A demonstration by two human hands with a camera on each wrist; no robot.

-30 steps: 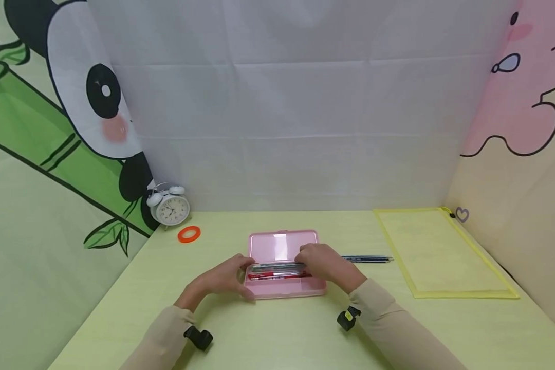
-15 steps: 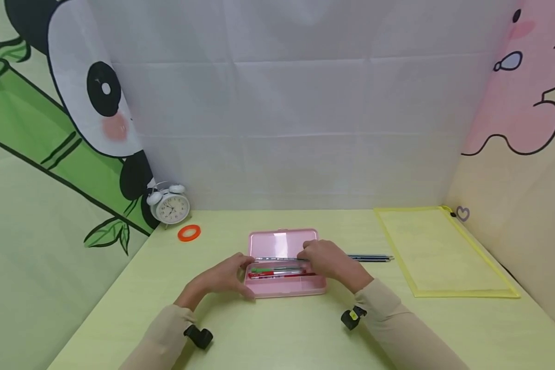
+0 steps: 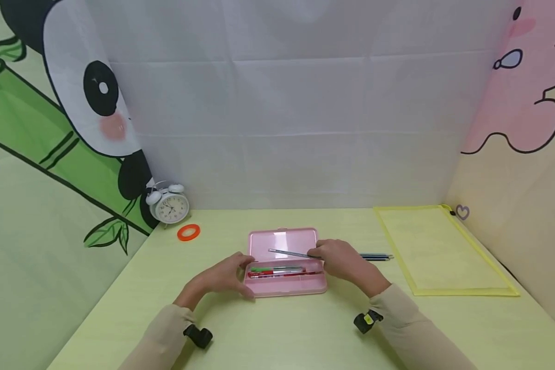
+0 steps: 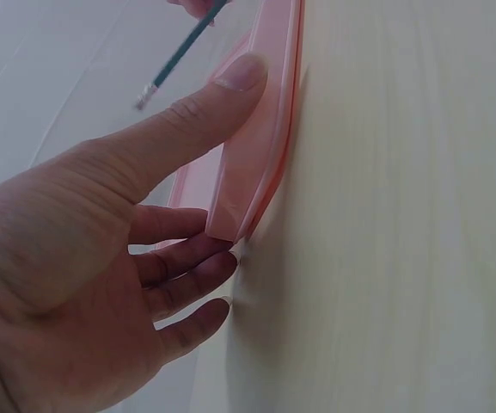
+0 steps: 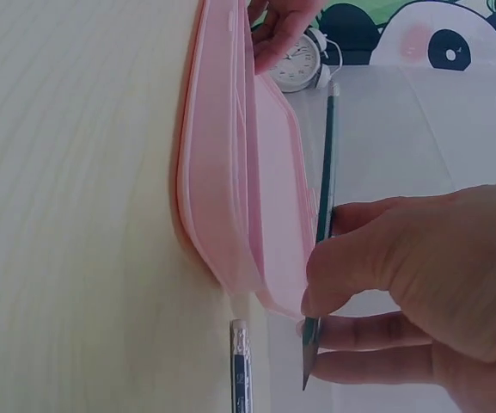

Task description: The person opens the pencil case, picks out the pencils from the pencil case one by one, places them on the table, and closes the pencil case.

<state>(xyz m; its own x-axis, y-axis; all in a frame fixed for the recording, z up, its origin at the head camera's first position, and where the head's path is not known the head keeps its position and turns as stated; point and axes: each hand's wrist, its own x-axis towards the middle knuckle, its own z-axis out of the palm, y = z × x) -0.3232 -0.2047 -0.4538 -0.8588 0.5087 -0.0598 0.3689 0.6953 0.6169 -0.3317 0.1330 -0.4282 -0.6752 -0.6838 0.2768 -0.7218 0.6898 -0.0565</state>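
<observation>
I pinched a slim dark-green pencil (image 5: 328, 163) in my right hand (image 3: 339, 260).
My left hand (image 3: 224, 277) gripped the open pink plastic case (image 3: 291, 288), probably steadying it.

**Head high, wrists close**

From the head: faces forward and down, farthest off, over the desk (image 3: 277, 334). From the left wrist: close, tipped sideways, along the case (image 4: 254, 168). From the right: close, tipped oppositely, toward the clock (image 5: 297, 67). Shared by both wrists: case, pencil (image 5: 327, 163).

A white twin-bell alarm clock (image 3: 171, 208) stands on the worktop (image 3: 277, 334) at back left, near an orange ring (image 3: 187, 239); a yellow-edged pouch (image 3: 448, 252) lies at right.
</observation>
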